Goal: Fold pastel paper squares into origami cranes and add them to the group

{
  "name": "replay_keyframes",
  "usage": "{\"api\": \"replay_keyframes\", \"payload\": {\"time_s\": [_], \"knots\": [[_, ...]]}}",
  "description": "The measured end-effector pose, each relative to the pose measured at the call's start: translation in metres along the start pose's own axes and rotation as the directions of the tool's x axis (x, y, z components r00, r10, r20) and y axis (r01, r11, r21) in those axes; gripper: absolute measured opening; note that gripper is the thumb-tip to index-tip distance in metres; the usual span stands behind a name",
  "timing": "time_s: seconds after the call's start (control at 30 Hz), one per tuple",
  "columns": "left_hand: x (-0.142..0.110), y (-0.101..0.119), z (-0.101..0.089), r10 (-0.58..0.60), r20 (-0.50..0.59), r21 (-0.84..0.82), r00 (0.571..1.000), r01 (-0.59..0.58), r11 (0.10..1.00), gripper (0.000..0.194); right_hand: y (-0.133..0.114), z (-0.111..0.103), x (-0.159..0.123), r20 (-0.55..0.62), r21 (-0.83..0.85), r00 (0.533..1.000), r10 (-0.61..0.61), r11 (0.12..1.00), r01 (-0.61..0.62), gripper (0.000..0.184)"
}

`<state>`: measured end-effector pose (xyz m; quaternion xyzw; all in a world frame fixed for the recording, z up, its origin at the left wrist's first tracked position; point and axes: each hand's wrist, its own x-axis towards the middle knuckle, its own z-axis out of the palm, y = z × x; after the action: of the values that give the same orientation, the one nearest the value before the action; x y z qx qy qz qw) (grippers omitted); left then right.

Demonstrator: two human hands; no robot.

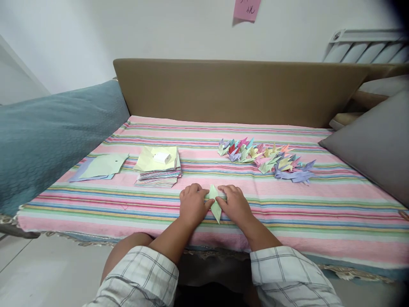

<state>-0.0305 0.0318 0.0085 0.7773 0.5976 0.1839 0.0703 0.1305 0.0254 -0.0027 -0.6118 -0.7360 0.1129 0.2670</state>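
A pale green folded paper (215,204), kite-shaped with a point toward me, lies on the striped cloth (319,221) near the front edge. My left hand (192,205) presses on its left side with fingers curled. Pinching the paper's right edge and pressing down on it is my right hand (234,204), fingers together. A stack of coloured paper squares (159,170) with a small white block (162,158) on top sits behind my left hand. Several finished paper cranes (266,159) lie in a heap behind my right hand.
Loose green and lilac sheets (99,167) lie at the left. A teal blanket (47,136) rises on the left, a grey cushion (377,149) on the right, a tan backboard (239,89) behind. A pink note (246,9) hangs on the wall.
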Motion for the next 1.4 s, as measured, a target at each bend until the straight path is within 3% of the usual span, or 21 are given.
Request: {"api": "replay_keyframes", "payload": {"time_s": [0.2, 0.3, 0.4, 0.47, 0.57, 0.63, 0.67, 0.8, 0.93, 1.0, 1.1, 1.2, 1.3, 1.4], "knots": [[0.001, -0.001, 0.002, 0.013, -0.029, -0.122, 0.999, -0.017, 0.992, 0.032, 0.002, 0.005, 0.000, -0.052, 0.023, 0.999, -0.003, 1.000, 0.005, 0.026], [0.000, -0.002, 0.003, 0.098, -0.074, -0.215, 0.992, -0.112, 0.970, 0.029, 0.004, 0.002, 0.000, -0.055, 0.151, 0.998, 0.006, 0.989, 0.002, 0.026], [0.001, -0.003, 0.005, 0.123, -0.100, -0.378, 0.987, -0.152, 0.913, 0.022, 0.003, 0.000, 0.000, 0.013, 0.387, 1.000, 0.013, 0.922, -0.017, 0.021], [0.001, -0.001, 0.006, 0.080, -0.082, -0.553, 0.993, -0.112, 0.826, 0.019, 0.001, 0.000, 0.000, 0.067, 0.566, 0.997, 0.024, 0.822, -0.058, 0.017], [0.003, 0.002, 0.006, -0.006, 0.020, -0.832, 1.000, 0.020, 0.555, 0.032, -0.004, -0.001, 0.000, 0.095, 0.764, 0.994, 0.062, 0.635, -0.113, 0.021], [0.004, 0.004, 0.003, -0.013, 0.113, -0.912, 0.994, 0.109, 0.395, 0.041, -0.007, -0.003, 0.001, 0.091, 0.840, 0.992, 0.087, 0.528, -0.123, 0.028], [0.004, 0.005, 0.002, 0.001, 0.154, -0.920, 0.988, 0.143, 0.364, 0.039, -0.008, -0.004, 0.001, 0.085, 0.864, 0.991, 0.099, 0.488, -0.123, 0.030], [0.003, 0.006, -0.005, 0.054, 0.247, -0.887, 0.967, 0.203, 0.415, 0.038, -0.008, -0.007, 0.001, 0.104, 0.917, 0.988, 0.114, 0.374, -0.140, 0.038], [0.000, 0.007, -0.008, 0.046, 0.267, -0.871, 0.962, 0.221, 0.440, 0.040, -0.009, -0.006, 0.000, 0.164, 0.948, 0.984, 0.065, 0.266, -0.175, 0.042], [-0.001, 0.007, -0.007, 0.039, 0.259, -0.852, 0.965, 0.209, 0.481, 0.040, -0.010, -0.006, -0.001, 0.184, 0.949, 0.982, 0.049, 0.253, -0.190, 0.038], [-0.002, 0.007, -0.007, 0.071, 0.255, -0.813, 0.964, 0.175, 0.556, 0.037, -0.012, -0.004, -0.001, 0.174, 0.933, 0.980, 0.097, 0.301, -0.196, 0.028], [-0.003, 0.009, -0.009, 0.111, 0.252, -0.800, 0.961, 0.143, 0.583, 0.036, -0.015, -0.003, -0.002, 0.131, 0.937, 0.975, 0.178, 0.299, -0.181, 0.035], [-0.004, 0.010, -0.010, 0.106, 0.261, -0.828, 0.959, 0.166, 0.536, 0.036, -0.019, -0.004, -0.003, 0.154, 0.958, 0.964, 0.216, 0.206, -0.199, 0.037], [-0.002, 0.010, -0.007, 0.021, 0.271, -0.894, 0.962, 0.243, 0.376, 0.038, -0.023, -0.007, -0.004, 0.256, 0.957, 0.950, 0.177, 0.091, -0.275, 0.032]]}}
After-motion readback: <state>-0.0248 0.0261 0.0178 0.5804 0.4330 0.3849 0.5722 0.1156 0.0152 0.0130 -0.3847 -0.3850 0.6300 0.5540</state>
